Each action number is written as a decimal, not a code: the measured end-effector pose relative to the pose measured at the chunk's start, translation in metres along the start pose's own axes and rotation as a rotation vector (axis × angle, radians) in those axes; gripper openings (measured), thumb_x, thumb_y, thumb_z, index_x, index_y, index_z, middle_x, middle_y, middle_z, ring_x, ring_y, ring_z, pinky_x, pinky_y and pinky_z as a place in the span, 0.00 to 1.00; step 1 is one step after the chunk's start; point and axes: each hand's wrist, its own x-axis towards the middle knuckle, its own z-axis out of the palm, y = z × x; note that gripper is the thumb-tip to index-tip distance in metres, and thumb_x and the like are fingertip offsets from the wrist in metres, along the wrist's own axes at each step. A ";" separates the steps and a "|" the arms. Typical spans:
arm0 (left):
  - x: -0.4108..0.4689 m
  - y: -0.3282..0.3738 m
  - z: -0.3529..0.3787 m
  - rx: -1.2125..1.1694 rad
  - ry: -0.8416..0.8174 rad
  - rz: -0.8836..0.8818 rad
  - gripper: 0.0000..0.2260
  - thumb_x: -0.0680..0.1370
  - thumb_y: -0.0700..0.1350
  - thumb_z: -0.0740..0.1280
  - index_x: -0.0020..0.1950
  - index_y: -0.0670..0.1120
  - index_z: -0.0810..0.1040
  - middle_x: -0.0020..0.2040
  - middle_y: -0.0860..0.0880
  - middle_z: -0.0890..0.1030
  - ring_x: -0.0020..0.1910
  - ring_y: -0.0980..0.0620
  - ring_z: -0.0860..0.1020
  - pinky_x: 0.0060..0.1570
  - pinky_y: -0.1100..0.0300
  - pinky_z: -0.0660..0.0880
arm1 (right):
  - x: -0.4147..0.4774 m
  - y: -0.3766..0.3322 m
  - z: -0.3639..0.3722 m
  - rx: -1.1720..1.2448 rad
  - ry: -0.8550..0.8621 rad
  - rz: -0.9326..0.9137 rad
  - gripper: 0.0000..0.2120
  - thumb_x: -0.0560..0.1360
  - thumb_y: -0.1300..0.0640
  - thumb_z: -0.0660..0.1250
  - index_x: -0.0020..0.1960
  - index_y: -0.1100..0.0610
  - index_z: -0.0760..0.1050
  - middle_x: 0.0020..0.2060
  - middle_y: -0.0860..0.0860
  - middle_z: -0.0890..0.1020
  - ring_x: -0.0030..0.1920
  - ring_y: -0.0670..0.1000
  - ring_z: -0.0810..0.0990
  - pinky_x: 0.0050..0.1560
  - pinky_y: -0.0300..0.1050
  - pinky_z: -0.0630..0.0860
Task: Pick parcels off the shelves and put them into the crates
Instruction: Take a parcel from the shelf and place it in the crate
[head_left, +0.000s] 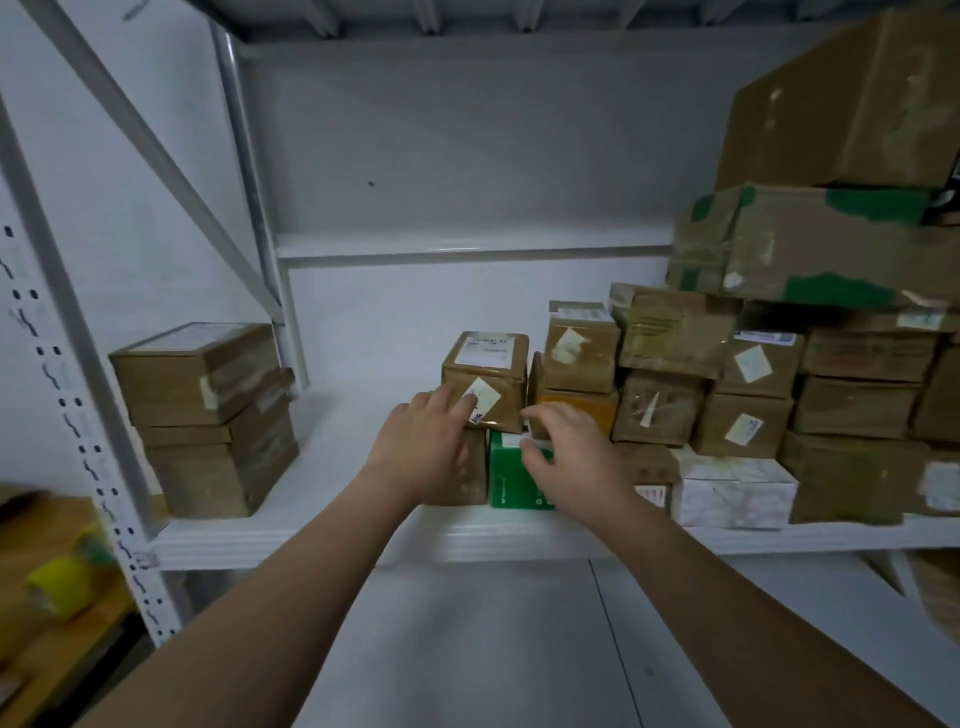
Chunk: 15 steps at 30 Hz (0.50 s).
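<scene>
- Left hand fingers straight, touching brown parcel front; right hand fingers apart, gripping nothing.
- Clamp both sides, lift clear of green box beneath fingers.

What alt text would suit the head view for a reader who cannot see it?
Two hands reach to a small brown parcel on a white shelf: the left hand touches its front, the right hand hovers beside it over a green box, with other brown parcels stacked either side.

The shelf bears brown parcels and a green box.
</scene>
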 end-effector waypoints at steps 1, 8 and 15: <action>0.006 -0.003 0.006 -0.012 -0.002 -0.003 0.24 0.79 0.51 0.59 0.74 0.49 0.60 0.71 0.46 0.65 0.64 0.45 0.70 0.57 0.53 0.69 | 0.007 0.001 0.005 0.013 0.008 0.006 0.19 0.79 0.51 0.60 0.69 0.50 0.68 0.67 0.46 0.71 0.67 0.49 0.67 0.63 0.46 0.68; 0.055 -0.027 0.040 -0.083 0.071 -0.029 0.28 0.79 0.53 0.59 0.76 0.52 0.54 0.75 0.45 0.58 0.64 0.43 0.69 0.56 0.52 0.70 | 0.042 0.000 0.032 0.252 0.082 0.038 0.22 0.77 0.56 0.63 0.71 0.53 0.66 0.69 0.48 0.69 0.66 0.48 0.69 0.66 0.51 0.71; 0.061 -0.039 0.085 -0.413 0.105 -0.165 0.24 0.78 0.54 0.62 0.73 0.54 0.59 0.74 0.44 0.59 0.59 0.43 0.74 0.48 0.52 0.75 | 0.055 0.004 0.054 0.383 0.116 0.108 0.29 0.77 0.56 0.64 0.75 0.50 0.58 0.70 0.48 0.69 0.65 0.49 0.72 0.60 0.51 0.76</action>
